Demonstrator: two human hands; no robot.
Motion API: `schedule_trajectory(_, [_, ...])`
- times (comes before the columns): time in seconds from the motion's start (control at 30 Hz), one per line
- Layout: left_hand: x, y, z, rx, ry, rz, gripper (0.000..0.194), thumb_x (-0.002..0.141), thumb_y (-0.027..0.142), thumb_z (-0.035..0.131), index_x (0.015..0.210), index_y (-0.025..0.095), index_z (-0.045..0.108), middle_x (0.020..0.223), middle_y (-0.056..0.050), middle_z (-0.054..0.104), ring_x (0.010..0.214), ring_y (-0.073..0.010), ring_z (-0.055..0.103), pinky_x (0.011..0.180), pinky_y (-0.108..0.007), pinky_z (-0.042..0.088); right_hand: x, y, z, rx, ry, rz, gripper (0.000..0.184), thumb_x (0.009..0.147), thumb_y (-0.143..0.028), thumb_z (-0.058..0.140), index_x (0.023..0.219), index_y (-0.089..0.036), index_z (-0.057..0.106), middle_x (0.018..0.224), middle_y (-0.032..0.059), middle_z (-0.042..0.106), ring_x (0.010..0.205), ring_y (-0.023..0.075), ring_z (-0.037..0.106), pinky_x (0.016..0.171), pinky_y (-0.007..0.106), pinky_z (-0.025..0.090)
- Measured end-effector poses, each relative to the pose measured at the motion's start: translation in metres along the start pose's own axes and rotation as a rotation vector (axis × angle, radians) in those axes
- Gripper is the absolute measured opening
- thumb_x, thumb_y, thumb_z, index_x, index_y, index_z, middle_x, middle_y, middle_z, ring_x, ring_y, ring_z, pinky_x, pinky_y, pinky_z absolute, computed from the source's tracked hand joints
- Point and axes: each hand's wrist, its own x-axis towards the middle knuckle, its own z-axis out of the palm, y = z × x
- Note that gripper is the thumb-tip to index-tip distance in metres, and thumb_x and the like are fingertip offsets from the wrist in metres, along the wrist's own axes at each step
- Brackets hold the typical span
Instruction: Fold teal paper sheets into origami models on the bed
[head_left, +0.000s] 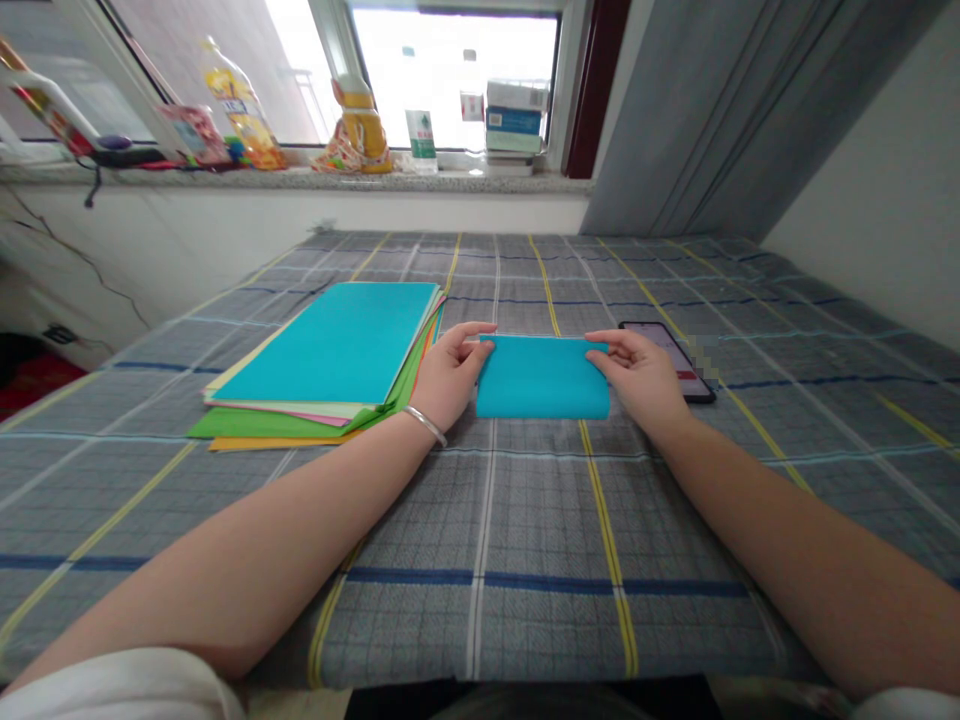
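A small rectangle of blue paper (543, 380) is held up between my two hands over the checked cloth. My left hand (453, 372), with a silver bangle at the wrist, pinches its upper left corner between thumb and fingers. At the upper right corner, the thumb and fingers of my right hand (634, 368) pinch the same paper. Close to my left hand lies a stack of coloured paper (330, 345), blue on top, with green, pink, yellow and orange edges showing. A phone (671, 360) lies just behind my right hand, partly covered by it.
A grey checked cloth (420, 560) covers the table. On the windowsill (450, 182) at the back stand a clear bottle with a yellow label (238, 105), an orange bottle (360, 120), a white and green container (421, 138) and stacked boxes (514, 120). A grey curtain (705, 120) hangs at right.
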Motion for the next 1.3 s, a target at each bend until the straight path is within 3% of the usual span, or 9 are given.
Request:
schedule_trajectory(0.2, [0.001,-0.002,0.0,0.004,-0.003,-0.008,0.026,0.082,0.035,0.062,0.101,0.02,0.069,0.053,0.006,0.045,0.045,-0.0085,0.036,0.044,-0.02,0.027,-0.001,-0.003,-0.001,-0.054,0.013,0.002,0.027,0.071,-0.036,0.07,0.095,-0.025,0.075,0.069,-0.0025,0.056,0.058,0.0131,0.05,0.057,0.03,0.044])
schedule_trajectory(0.37, [0.009,-0.016,0.0,0.038,-0.062,-0.113,0.024,0.076,0.031,0.068,0.096,0.019,0.074,0.067,0.0,0.064,0.053,-0.012,0.053,0.05,-0.024,0.041,0.006,0.007,-0.002,-0.081,-0.032,0.038,0.025,0.07,-0.034,0.069,0.091,-0.023,0.076,0.065,-0.0023,0.057,0.061,0.0148,0.053,0.063,0.033,0.047])
schedule_trajectory(0.53, [0.015,-0.023,-0.001,0.147,-0.125,-0.117,0.016,0.072,0.024,0.071,0.086,0.019,0.076,0.06,0.0,0.065,0.051,-0.0133,0.055,0.052,-0.026,0.042,0.013,0.02,-0.001,-0.113,-0.058,0.079,0.024,0.066,-0.035,0.071,0.086,-0.022,0.077,0.058,-0.0035,0.055,0.06,0.0162,0.054,0.065,0.036,0.048])
schedule_trajectory(0.67, [0.014,-0.022,0.0,0.097,-0.107,-0.178,0.025,0.072,0.027,0.073,0.096,0.018,0.072,0.059,0.001,0.064,0.052,-0.0143,0.057,0.051,-0.025,0.041,0.011,0.022,0.001,-0.091,-0.053,0.097,0.025,0.066,-0.034,0.071,0.087,-0.021,0.075,0.063,-0.0018,0.06,0.062,0.0162,0.057,0.064,0.035,0.048])
schedule_trajectory(0.77, [0.014,-0.022,0.001,-0.029,-0.029,-0.25,0.026,0.07,0.029,0.075,0.092,0.017,0.069,0.061,0.001,0.064,0.054,-0.0138,0.057,0.054,-0.025,0.043,0.008,0.018,0.002,-0.075,-0.07,0.067,0.027,0.069,-0.035,0.071,0.092,-0.021,0.074,0.067,-0.0013,0.061,0.062,0.0155,0.056,0.062,0.033,0.047])
schedule_trajectory(0.93, [0.013,-0.024,0.004,-0.169,0.035,-0.198,0.027,0.065,0.028,0.077,0.088,0.016,0.067,0.064,0.002,0.062,0.057,-0.0103,0.055,0.056,-0.022,0.041,0.004,0.011,0.001,-0.08,-0.057,0.01,0.027,0.071,-0.034,0.071,0.094,-0.021,0.074,0.069,-0.002,0.059,0.06,0.0138,0.054,0.063,0.032,0.047])
schedule_trajectory(1.1, [0.01,-0.018,0.004,-0.101,-0.01,-0.163,0.03,0.07,0.033,0.072,0.094,0.017,0.068,0.065,0.003,0.059,0.054,-0.0095,0.051,0.049,-0.02,0.04,0.005,0.011,0.0,-0.087,-0.043,0.027,0.027,0.07,-0.034,0.07,0.094,-0.022,0.076,0.071,-0.0008,0.062,0.061,0.0143,0.055,0.064,0.032,0.047])
schedule_trajectory(1.3, [0.011,-0.015,0.004,-0.002,-0.014,-0.151,0.024,0.073,0.029,0.067,0.092,0.015,0.07,0.072,-0.001,0.063,0.063,-0.0125,0.057,0.048,-0.019,0.044,0.006,0.011,-0.001,-0.094,-0.042,0.08,0.028,0.072,-0.031,0.069,0.095,-0.02,0.078,0.075,0.0026,0.069,0.068,0.0171,0.06,0.069,0.034,0.05])
